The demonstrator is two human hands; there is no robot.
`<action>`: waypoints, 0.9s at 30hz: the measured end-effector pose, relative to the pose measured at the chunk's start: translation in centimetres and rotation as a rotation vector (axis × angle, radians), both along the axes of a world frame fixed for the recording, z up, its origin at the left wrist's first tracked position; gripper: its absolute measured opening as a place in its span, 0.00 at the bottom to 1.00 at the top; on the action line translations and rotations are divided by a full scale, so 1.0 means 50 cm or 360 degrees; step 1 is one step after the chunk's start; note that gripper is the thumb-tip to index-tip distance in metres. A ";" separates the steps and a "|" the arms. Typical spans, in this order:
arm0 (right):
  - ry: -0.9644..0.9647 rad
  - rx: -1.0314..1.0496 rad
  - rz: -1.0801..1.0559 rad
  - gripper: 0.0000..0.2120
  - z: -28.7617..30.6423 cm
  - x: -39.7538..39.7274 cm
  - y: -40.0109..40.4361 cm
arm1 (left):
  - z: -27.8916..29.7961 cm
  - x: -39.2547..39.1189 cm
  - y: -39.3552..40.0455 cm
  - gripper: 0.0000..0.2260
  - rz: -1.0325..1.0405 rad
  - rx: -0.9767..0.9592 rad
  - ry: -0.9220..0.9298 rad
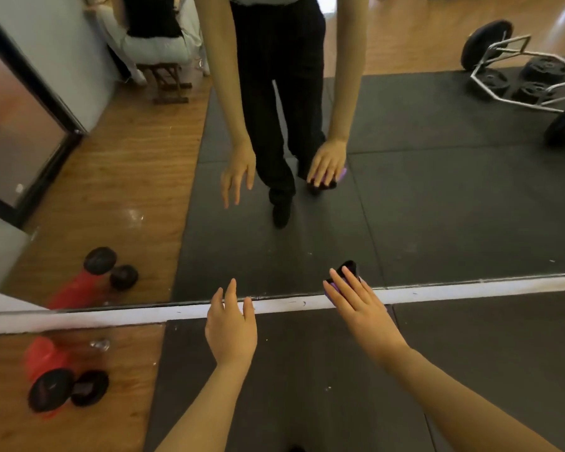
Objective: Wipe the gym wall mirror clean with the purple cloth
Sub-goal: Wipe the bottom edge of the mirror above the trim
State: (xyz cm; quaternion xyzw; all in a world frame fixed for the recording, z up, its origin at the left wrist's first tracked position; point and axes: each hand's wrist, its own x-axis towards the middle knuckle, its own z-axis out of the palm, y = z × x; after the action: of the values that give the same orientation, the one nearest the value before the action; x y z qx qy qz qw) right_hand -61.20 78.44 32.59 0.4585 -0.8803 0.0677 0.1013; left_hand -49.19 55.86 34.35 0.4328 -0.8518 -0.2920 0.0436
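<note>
The wall mirror (437, 190) fills the upper part of the head view, down to a white strip (470, 288) at floor level. My right hand (359, 305) is stretched toward the mirror's lower edge and holds the bunched purple cloth (348, 269) under its fingers. Only a dark lump and a purple sliver of the cloth show past the fingertips. In the reflection, that hand is still a gap away from the glass. My left hand (230, 327) hovers beside it with relaxed fingers, holding nothing and touching nothing.
A black dumbbell (66, 388) and a red object lie on the wooden floor at the lower left, close to the mirror. Black rubber mat (307, 380) covers the floor under my arms. The mirror reflects a trap bar with weight plates (532, 79) behind me at the right.
</note>
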 end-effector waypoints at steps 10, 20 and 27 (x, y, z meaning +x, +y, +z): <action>0.0204 0.0051 0.0413 0.55 -0.225 -0.134 -0.053 | -0.301 -0.100 0.034 0.25 -0.0009 -0.0345 0.0503; 0.0616 -0.0518 0.0590 0.37 -0.521 -0.243 -0.132 | -0.660 -0.233 0.014 0.25 -0.0121 -0.0868 0.0931; 0.1025 -0.0630 0.0552 0.31 -0.592 -0.305 -0.156 | -0.730 -0.308 -0.018 0.25 -0.0069 -0.1048 0.1142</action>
State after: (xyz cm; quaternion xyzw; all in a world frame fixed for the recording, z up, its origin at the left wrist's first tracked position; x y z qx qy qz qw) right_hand -76.45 70.66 2.98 0.5695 -0.6833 0.1048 0.4447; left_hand -64.58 54.94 -2.13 0.2500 -0.8390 -0.1388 0.4630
